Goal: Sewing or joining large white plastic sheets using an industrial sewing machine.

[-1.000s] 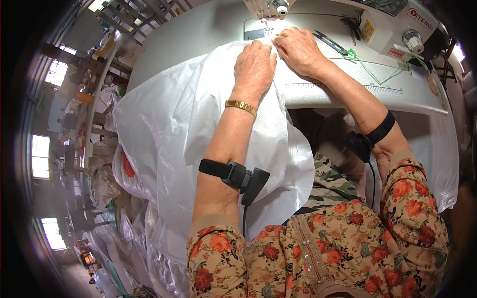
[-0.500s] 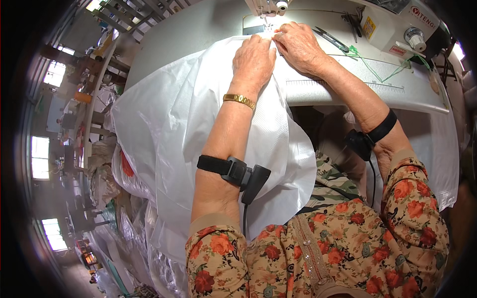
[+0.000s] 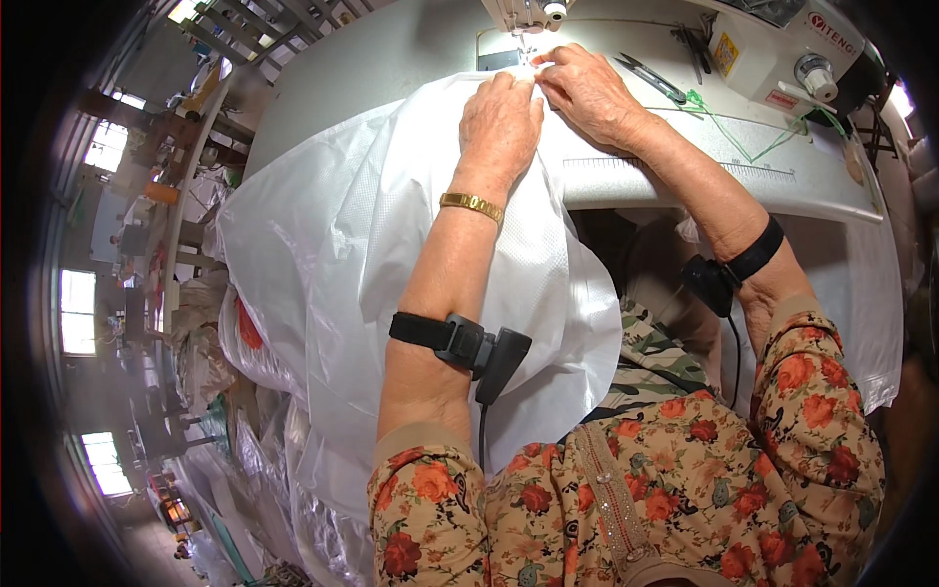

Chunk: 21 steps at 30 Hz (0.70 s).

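The white sheet (image 3: 337,284) drapes near and left, passing beneath your left forearm (image 3: 445,274). At its far edge, your left hand (image 3: 500,122) clamps the material; your right hand (image 3: 590,96) sits just beside, its grip indeterminable. The sewing machine head (image 3: 518,15) stands just beyond.

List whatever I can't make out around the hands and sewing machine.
All in the head view:
- Left hand's grip on the white sheet: hidden by the back of that hand.
- Right hand's palm: turned away, behind its own back.
- Sewing machine head: top cut off by the upper edge.
- Needle area: detail too small, washed out by glare.
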{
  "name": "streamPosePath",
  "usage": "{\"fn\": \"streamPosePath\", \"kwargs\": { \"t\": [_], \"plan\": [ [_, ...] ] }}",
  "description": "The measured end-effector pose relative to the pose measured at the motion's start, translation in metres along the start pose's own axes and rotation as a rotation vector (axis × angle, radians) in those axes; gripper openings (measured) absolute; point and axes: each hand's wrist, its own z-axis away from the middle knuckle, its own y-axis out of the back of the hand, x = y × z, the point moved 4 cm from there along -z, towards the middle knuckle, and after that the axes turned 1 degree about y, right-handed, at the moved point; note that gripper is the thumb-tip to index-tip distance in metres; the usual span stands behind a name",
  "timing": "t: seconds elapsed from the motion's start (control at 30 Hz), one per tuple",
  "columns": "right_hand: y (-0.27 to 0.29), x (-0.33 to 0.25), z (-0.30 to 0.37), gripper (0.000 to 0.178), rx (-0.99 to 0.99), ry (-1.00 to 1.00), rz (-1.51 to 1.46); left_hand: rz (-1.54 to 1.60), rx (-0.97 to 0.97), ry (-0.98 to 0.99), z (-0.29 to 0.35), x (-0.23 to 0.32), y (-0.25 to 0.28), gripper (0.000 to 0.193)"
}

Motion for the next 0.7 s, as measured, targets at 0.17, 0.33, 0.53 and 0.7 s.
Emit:
{"fn": "streamPosePath", "kwargs": {
  "t": [0.17, 0.33, 0.53, 0.7],
  "plan": [
    [0.002, 0.005, -0.004, 0.027, -0.067, -0.066, -0.144, 0.005, -0.017, 0.024, 0.000, 0.000, 0.000, 0.028],
    [0.000, 0.019, -0.005, 0.031, -0.056, -0.270, -0.236, -0.015, -0.042, 0.032, 0.001, 0.001, 0.000, 0.027],
    [-0.028, 0.044, -0.031, 0.026, -0.209, -0.546, -0.261, 0.029, -0.001, 0.015, 0.003, 0.002, 0.001, 0.023],
    [-0.030, 0.037, -0.026, 0.020, -0.154, -0.608, -0.157, 0.049, 0.004, 0.035, 0.003, 0.002, 0.000, 0.023]
  ]
}}
